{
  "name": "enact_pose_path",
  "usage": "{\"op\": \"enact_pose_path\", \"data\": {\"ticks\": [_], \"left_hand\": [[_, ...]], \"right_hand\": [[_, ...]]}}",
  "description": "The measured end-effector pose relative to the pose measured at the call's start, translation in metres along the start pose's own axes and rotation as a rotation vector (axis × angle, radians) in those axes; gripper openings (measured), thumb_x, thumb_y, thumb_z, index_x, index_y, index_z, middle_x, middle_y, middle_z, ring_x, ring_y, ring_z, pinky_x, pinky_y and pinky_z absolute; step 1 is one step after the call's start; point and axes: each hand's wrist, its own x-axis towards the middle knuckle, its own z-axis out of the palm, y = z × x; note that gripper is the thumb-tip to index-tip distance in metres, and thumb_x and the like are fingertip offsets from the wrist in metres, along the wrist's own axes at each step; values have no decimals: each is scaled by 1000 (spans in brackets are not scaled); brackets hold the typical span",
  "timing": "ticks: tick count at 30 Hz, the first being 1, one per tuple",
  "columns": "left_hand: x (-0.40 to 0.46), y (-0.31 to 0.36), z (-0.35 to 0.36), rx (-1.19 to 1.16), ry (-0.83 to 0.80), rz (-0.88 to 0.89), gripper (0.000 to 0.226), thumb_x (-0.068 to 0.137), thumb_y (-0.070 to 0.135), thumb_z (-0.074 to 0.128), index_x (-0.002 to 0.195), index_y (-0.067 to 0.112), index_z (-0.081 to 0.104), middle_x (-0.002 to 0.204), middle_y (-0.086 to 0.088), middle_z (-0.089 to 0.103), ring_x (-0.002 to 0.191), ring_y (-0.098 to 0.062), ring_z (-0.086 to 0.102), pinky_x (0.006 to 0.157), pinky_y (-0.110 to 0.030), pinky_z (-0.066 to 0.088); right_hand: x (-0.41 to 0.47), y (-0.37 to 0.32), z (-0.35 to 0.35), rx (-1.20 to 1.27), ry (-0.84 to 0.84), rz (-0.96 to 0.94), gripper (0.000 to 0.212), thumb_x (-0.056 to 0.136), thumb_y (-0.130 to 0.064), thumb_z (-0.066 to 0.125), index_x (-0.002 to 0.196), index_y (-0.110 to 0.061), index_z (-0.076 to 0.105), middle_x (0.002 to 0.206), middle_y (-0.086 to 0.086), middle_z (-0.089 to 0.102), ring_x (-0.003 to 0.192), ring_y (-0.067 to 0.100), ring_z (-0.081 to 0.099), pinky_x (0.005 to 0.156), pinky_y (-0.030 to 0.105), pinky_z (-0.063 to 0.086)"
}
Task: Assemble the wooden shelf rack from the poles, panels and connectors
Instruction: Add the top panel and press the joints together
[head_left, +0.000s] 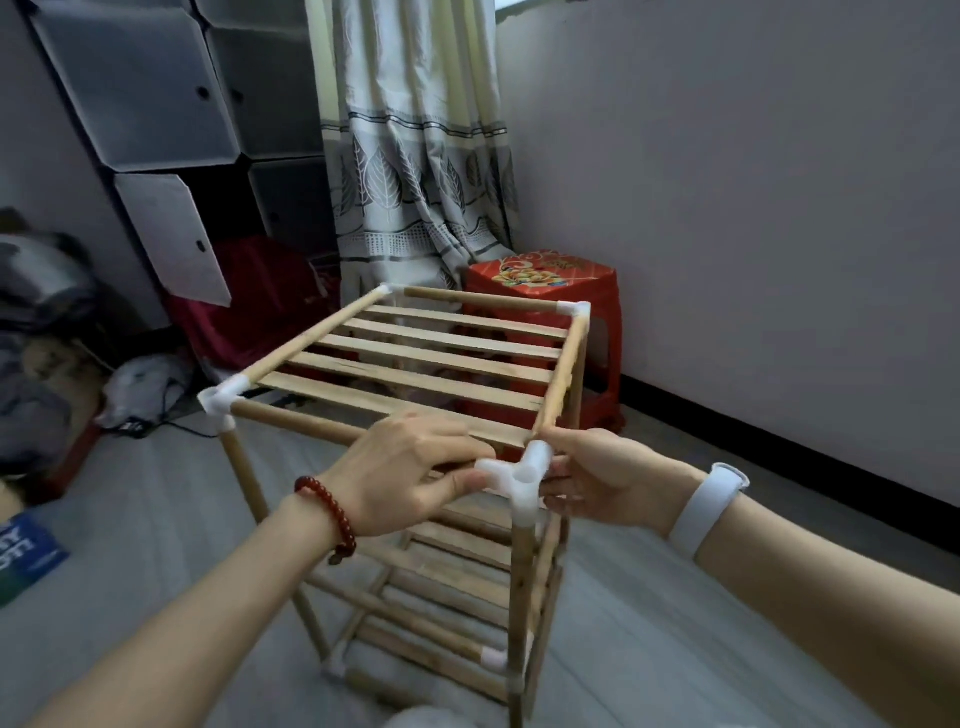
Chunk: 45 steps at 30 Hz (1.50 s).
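- While the shelf rack (415, 374) stood upright on the floor (649, 649), head view showed the left hand (410, 473) curled round the front pole (296, 418), thumb against the near-right connector (519, 478).
- Right hand (602, 480) pinched that connector, fingers clamped.
- Step looked like seating the last top corner; next probably needed pressing pole ends fully home.

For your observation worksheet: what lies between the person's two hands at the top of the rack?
In the head view, a white corner connector sits between the left hand and the right hand, joining the poles there.
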Motion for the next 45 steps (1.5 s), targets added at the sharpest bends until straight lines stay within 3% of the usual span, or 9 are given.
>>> {"op": "enact_pose_path", "data": {"ticks": [5,10,15,19,25,29,35,39,45], "left_hand": [[-32,13,-12,-101,-13,-280,43,90,45,34,108,22,66,97,14,62,96,-2,50,101,-35,29],[-23,51,12,169,96,-492,63,77,77,12,78,28,52,80,14,49,81,-6,42,92,-30,26],[-28,44,27,111,339,-436,42,81,59,36,61,24,44,64,11,43,70,-9,38,78,-29,24],[-55,25,10,12,370,-298,29,81,43,45,61,24,39,60,18,31,64,-10,36,72,-30,28],[-113,-4,-17,-61,329,-371,25,85,36,40,75,16,52,74,5,49,80,-6,43,102,-31,26],[-129,-9,-23,-97,342,-415,29,87,34,39,88,12,57,84,0,51,88,-16,47,98,-31,31],[-131,-20,-20,-145,289,-464,33,88,42,37,95,12,51,96,-1,49,102,-15,47,107,-8,6],[-136,-26,-16,-266,248,-553,40,83,55,34,104,21,40,116,-1,39,119,-5,34,95,-10,24],[-135,-28,-11,-469,350,-601,38,87,49,28,116,28,41,135,24,25,132,17,6,103,-8,12]], "right_hand": [[-12,3,24,-261,-66,-46,31,95,-37,49,102,-9,62,85,7,74,76,15,69,78,30,53],[-13,4,17,-1133,516,-786,14,89,-21,51,98,-16,60,90,0,65,86,20,60,75,32,47],[-9,-4,20,-1836,79,-1014,38,87,-39,56,123,-25,54,126,0,49,118,20,45,109,47,23],[-9,-17,51,-1795,-8,-1070,30,92,-45,48,105,-20,59,109,2,50,88,14,49,85,41,43],[2,-7,109,-1720,-30,-1120,32,95,-42,43,109,-17,57,116,1,46,95,20,50,81,33,38],[2,-6,130,-1694,-45,-1070,32,94,-45,43,110,-20,55,114,0,44,90,19,49,79,35,42],[0,-11,138,-1681,-102,-907,41,85,-60,46,108,-27,54,104,-8,39,75,9,46,79,30,35],[2,-6,143,-1706,-17,-894,54,82,-69,37,109,-25,53,105,-7,39,82,11,45,84,32,34],[5,3,149,-1608,107,-929,51,85,-67,31,101,-26,57,97,-9,39,84,11,43,82,30,28]]}}
